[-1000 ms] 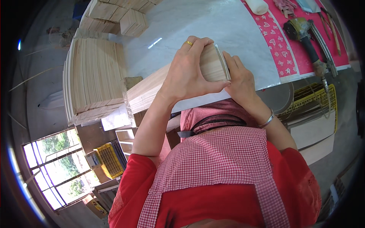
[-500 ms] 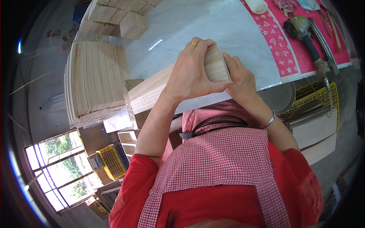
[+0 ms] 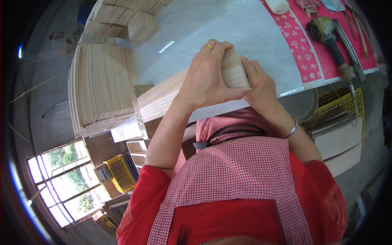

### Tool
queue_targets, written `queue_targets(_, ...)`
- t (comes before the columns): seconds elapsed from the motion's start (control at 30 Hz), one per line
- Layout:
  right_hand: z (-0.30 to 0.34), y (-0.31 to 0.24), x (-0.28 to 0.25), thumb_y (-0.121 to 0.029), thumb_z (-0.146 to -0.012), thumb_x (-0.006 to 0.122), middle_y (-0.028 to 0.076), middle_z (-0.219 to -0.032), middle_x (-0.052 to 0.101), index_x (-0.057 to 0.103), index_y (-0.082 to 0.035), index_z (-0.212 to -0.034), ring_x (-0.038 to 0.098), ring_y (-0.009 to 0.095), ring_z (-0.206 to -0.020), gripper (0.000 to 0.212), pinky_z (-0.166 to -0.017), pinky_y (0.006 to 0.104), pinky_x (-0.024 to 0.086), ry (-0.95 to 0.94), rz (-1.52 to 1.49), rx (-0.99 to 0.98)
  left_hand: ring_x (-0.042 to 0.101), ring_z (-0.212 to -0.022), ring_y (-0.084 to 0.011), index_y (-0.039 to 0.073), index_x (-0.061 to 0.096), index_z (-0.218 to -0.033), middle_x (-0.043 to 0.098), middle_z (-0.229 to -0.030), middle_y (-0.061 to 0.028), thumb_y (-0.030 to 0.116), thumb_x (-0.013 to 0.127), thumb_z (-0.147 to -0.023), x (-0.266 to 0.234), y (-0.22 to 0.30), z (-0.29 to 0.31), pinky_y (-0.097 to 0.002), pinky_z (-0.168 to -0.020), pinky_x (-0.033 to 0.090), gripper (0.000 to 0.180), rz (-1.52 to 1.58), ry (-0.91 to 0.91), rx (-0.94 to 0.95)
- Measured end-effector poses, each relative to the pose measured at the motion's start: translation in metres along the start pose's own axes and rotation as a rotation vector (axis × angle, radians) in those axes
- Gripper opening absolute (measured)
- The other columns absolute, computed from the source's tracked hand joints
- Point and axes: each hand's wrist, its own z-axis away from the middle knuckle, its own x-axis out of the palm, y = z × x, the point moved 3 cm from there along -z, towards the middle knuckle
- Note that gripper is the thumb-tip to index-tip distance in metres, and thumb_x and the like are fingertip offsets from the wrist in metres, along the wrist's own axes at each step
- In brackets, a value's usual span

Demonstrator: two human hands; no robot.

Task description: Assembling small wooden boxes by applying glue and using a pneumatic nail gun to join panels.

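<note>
A long, box-shaped piece of pale wood (image 3: 161, 98) lies at the near edge of the table, slanting from lower left to upper right. Across its right part my left hand (image 3: 206, 77) is spread and gripping, fingers over the far side and thumb along the near side by the end. My right hand (image 3: 262, 87) is held against the right end, its fingers curled up along a thin dark edge there. The right palm and some fingertips are hidden. Whether the piece is hollow or solid cannot be seen.
Stacked thin boards (image 3: 104, 81) stand at the left, with more wooden blocks (image 3: 143, 25) behind. A nail gun (image 3: 330, 41) rests on a pink cloth (image 3: 300, 49) at the right, near a white roll (image 3: 277, 5). Below the table are yellow crates (image 3: 120, 173).
Both hands keep their hold on the wooden piece. Only a very slight shift of hands and view shows.
</note>
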Motion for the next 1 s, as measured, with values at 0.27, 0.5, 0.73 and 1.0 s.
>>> queue_targets(0.27, -0.001, 0.0, -0.001, 0.0, -0.068, 0.072, 0.014, -0.103, 0.056, 0.046, -0.002, -0.132, 0.065, 0.036, -0.078, 0.069, -0.063, 0.0414, 0.055, -0.006, -0.017, 0.012, 0.059, -0.1, -0.0327, -0.001, 0.053, -0.122, 0.057, -0.11, -0.0159, 0.033, 0.089, -0.053, 0.003, -0.001, 0.0, -0.042, -0.086, 0.05, 0.084, -0.011, -0.004, -0.007)
queue_targets(0.5, -0.003, 0.006, -0.007, -0.003, -0.068, 0.075, 0.017, -0.107, 0.052, 0.039, -0.003, -0.144, 0.063, 0.037, -0.088, 0.083, -0.072, 0.0435, 0.053, -0.112, -0.189, 0.127, 0.059, -0.099, -0.0329, -0.002, 0.052, -0.121, 0.057, -0.109, -0.0159, 0.031, 0.089, -0.052, 0.007, -0.002, 0.002, -0.0422, -0.086, 0.05, 0.085, -0.04, 0.034, 0.006)
queue_targets(0.73, -0.017, -0.008, -0.03, -0.005, -0.067, 0.077, 0.014, -0.105, 0.05, 0.035, -0.008, -0.15, 0.057, 0.029, -0.08, 0.093, -0.072, 0.0383, 0.05, -0.209, -0.536, 0.039, 0.06, -0.099, -0.0323, -0.001, 0.05, -0.121, 0.057, -0.109, -0.0164, 0.031, 0.09, -0.052, 0.007, 0.001, 0.002, -0.0417, -0.086, 0.05, 0.086, -0.034, 0.017, -0.021)
queue_targets(1.0, -0.002, -0.003, -0.065, 0.006, -0.073, 0.07, 0.009, -0.104, 0.051, 0.051, -0.002, -0.139, 0.053, 0.015, -0.082, 0.069, -0.073, 0.027, 0.047, -0.197, -0.691, 0.032, 0.059, -0.102, -0.031, -0.001, 0.049, -0.123, 0.057, -0.111, -0.0161, 0.031, 0.09, -0.053, 0.004, -0.001, 0.001, -0.0416, -0.088, 0.049, 0.087, -0.027, -0.012, -0.026)
